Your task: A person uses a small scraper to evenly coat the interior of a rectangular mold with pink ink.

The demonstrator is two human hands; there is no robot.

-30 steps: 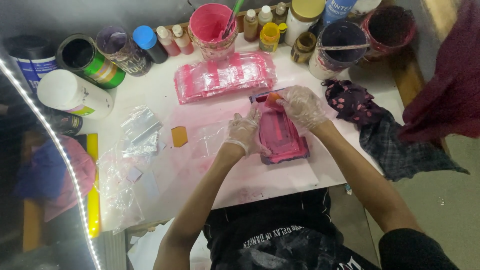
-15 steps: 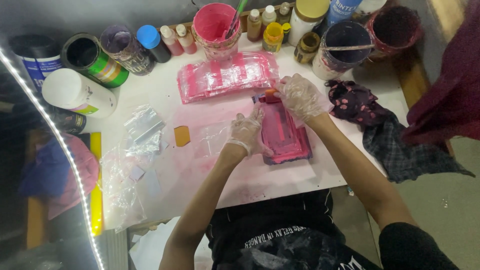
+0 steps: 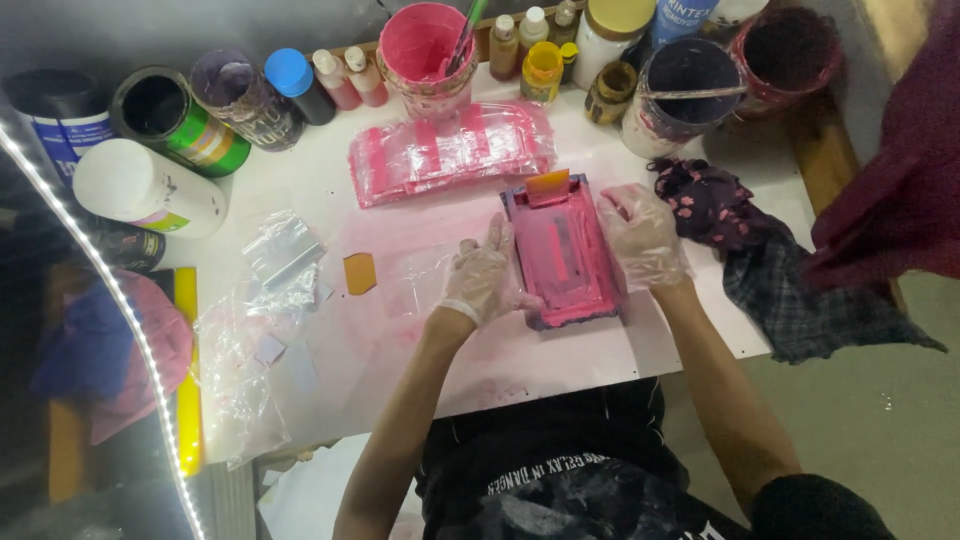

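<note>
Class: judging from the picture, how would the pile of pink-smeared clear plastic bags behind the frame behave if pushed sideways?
The pile of plastic bags would probably slide and fan apart, since the sheets look thin and glossy. It likely weighs little. The pink smears may make the layers cling together.

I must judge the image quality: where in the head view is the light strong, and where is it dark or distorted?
Head view: bright on the white table and both gloved hands, left hand, right hand; the left edge is dark, with a curved LED strip bent by lens distortion; the plastic bags show glare.

Left hand [image 3: 483,275] gloved, fingers curled; right hand [image 3: 642,235] gloved, cupped.
</note>
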